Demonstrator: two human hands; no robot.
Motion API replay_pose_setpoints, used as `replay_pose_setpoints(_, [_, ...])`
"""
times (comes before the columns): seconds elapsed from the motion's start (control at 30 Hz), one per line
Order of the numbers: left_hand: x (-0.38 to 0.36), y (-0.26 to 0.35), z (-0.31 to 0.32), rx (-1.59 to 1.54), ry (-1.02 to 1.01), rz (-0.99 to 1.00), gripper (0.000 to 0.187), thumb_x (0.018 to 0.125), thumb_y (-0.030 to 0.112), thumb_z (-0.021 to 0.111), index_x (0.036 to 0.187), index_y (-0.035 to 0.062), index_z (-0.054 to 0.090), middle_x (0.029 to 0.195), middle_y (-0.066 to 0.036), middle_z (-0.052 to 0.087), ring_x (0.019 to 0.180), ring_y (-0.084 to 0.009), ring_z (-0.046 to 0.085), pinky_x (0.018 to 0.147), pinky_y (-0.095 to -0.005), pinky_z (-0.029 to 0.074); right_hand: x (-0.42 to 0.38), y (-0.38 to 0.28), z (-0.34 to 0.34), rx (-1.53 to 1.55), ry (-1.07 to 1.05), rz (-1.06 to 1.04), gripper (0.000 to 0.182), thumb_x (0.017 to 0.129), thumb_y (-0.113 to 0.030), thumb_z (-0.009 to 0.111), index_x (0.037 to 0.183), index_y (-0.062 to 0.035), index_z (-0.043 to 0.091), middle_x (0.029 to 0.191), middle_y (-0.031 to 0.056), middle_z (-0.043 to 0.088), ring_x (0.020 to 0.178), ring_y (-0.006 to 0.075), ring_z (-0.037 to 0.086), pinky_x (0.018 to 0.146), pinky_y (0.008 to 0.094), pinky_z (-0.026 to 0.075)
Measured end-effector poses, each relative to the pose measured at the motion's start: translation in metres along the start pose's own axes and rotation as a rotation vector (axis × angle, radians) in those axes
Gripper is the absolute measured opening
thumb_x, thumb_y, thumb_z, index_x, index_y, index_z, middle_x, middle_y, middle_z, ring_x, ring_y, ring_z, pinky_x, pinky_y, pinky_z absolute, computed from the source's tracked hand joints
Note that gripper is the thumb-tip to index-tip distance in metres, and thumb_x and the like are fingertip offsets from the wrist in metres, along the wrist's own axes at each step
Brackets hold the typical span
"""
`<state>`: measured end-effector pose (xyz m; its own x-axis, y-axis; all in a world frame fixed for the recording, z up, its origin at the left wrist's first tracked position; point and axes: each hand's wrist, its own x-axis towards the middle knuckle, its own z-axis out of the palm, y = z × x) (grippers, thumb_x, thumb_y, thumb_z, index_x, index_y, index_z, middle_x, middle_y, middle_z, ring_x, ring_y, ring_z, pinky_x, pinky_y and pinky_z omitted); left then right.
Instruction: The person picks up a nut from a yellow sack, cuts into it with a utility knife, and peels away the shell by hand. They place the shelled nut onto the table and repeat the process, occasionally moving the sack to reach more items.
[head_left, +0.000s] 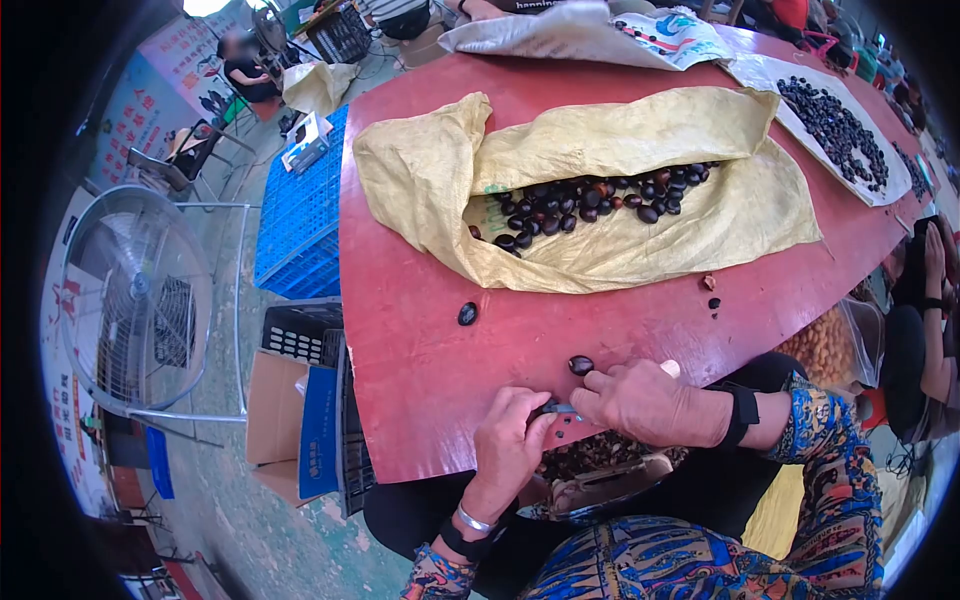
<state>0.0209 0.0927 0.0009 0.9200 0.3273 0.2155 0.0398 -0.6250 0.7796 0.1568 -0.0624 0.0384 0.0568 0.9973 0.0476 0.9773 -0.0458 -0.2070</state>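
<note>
My left hand (513,435) pinches a dark nut (545,406) at the table's near edge. Closed around a small knife (563,408), my right hand (640,402) meets it from the right. The knife's blade reaches the nut, and a pale end (670,369), apparently its handle, pokes out behind the fist. Just beyond my right fingers lies a whole shiny dark nut (581,365). Below both hands, a container of dark shell pieces (610,455) sits at my lap, partly hidden.
A yellow woven sack (640,265) lies open on the red table (420,390), with dark nuts (590,200) inside. One nut (467,314) rests farther left. Blue crates (300,220), a cardboard box (275,410) and a fan (140,285) stand left. Other people sit right.
</note>
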Motion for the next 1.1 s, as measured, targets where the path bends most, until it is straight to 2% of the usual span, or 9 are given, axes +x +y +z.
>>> replay_pose_setpoints(0.1, [0.0, 0.001, 0.0, -0.012, 0.0, -0.002, 0.021, 0.074, 0.003, 0.067, 0.094, 0.002, 0.061, 0.089, -0.012, 0.058, 0.08, -0.0296, 0.061, 0.068, -0.0344, 0.049, -0.005, 0.001, 0.004, -0.026, -0.003, 0.027, 0.017, 0.074, -0.015, 0.057, 0.087, -0.0063, 0.05, 0.084, 0.0098, 0.056, 0.07, 0.0262, 0.063, 0.058, 0.0371, 0.051])
replay_pose_setpoints(0.23, [-0.001, -0.002, 0.0, -0.014, 0.016, 0.004, 0.021, 0.075, 0.004, 0.067, 0.095, 0.0019, 0.062, 0.088, -0.013, 0.059, 0.079, -0.0295, 0.061, 0.067, -0.034, 0.049, -0.01, 0.004, 0.005, -0.032, 0.005, 0.023, 0.016, 0.073, -0.011, 0.057, 0.087, -0.0065, 0.051, 0.085, 0.0122, 0.061, 0.068, 0.0233, 0.065, 0.054, 0.035, 0.05])
replay_pose_setpoints(0.33, [-0.003, -0.005, 0.0, -0.027, 0.039, 0.024, 0.02, 0.075, 0.004, 0.068, 0.094, 0.002, 0.062, 0.088, -0.013, 0.059, 0.079, -0.0289, 0.061, 0.066, -0.0335, 0.05, -0.014, 0.005, 0.002, 0.004, -0.085, 0.083, 0.014, 0.077, -0.015, 0.058, 0.086, -0.0065, 0.051, 0.082, 0.0122, 0.061, 0.066, 0.0263, 0.065, 0.055, 0.037, 0.05])
replay_pose_setpoints(0.4, [-0.004, -0.002, 0.001, -0.029, 0.05, 0.006, 0.02, 0.074, 0.004, 0.068, 0.093, 0.0018, 0.061, 0.088, -0.013, 0.06, 0.078, -0.0286, 0.062, 0.066, -0.0333, 0.05, -0.012, 0.002, 0.004, 0.253, 0.055, 0.149, 0.016, 0.082, -0.02, 0.058, 0.085, -0.0055, 0.052, 0.076, 0.0145, 0.061, 0.065, 0.0328, 0.062, 0.056, 0.0414, 0.048])
replay_pose_setpoints(0.5, [-0.005, 0.001, 0.003, -0.022, 0.062, -0.02, 0.02, 0.073, 0.004, 0.069, 0.091, 0.0013, 0.061, 0.088, -0.013, 0.06, 0.078, -0.0281, 0.062, 0.066, -0.0331, 0.05, -0.011, 0.0, 0.003, 0.411, 0.067, 0.204, 0.022, 0.085, -0.024, 0.057, 0.083, -0.0039, 0.051, 0.071, 0.0175, 0.059, 0.067, 0.0385, 0.06, 0.056, 0.045, 0.046])
replay_pose_setpoints(0.6, [-0.005, 0.003, 0.004, -0.021, 0.071, -0.023, 0.021, 0.073, 0.003, 0.07, 0.091, 0.0009, 0.061, 0.088, -0.013, 0.06, 0.078, -0.0277, 0.062, 0.066, -0.0331, 0.05, -0.008, 0.002, 0.003, 0.479, 0.059, 0.206, 0.022, 0.085, -0.024, 0.057, 0.081, -0.0035, 0.051, 0.07, 0.019, 0.059, 0.067, 0.0402, 0.059, 0.057, 0.047, 0.045])
replay_pose_setpoints(0.73, [-0.006, 0.0, 0.004, 0.008, 0.079, 0.005, 0.021, 0.072, 0.002, 0.07, 0.091, 0.0011, 0.06, 0.088, -0.012, 0.06, 0.078, -0.0278, 0.061, 0.066, -0.0332, 0.05, -0.006, 0.002, 0.008, 0.475, 0.061, 0.218, 0.021, 0.085, -0.026, 0.06, 0.083, -0.0056, 0.053, 0.068, 0.0154, 0.058, 0.065, 0.0401, 0.057, 0.056, 0.0469, 0.043])
replay_pose_setpoints(0.8, [-0.006, -0.001, 0.005, 0.015, 0.079, 0.024, 0.021, 0.072, 0.002, 0.07, 0.091, 0.0012, 0.06, 0.088, -0.012, 0.06, 0.078, -0.0281, 0.061, 0.066, -0.0332, 0.05, -0.005, 0.001, 0.003, 0.471, 0.013, 0.221, 0.021, 0.085, -0.024, 0.057, 0.081, -0.0032, 0.052, 0.07, 0.0197, 0.06, 0.068, 0.0403, 0.059, 0.058, 0.0473, 0.045])
replay_pose_setpoints(1.1, [-0.005, 0.0, 0.006, 0.062, 0.076, 0.081, 0.019, 0.073, 0.004, 0.069, 0.09, 0.0026, 0.06, 0.089, -0.012, 0.059, 0.078, -0.0293, 0.06, 0.066, -0.0342, 0.049, -0.005, 0.007, 0.013, 0.401, -0.003, 0.191, 0.025, 0.084, -0.027, 0.059, 0.08, -0.0028, 0.055, 0.069, 0.0204, 0.061, 0.068, 0.0396, 0.061, 0.06, 0.0461, 0.048])
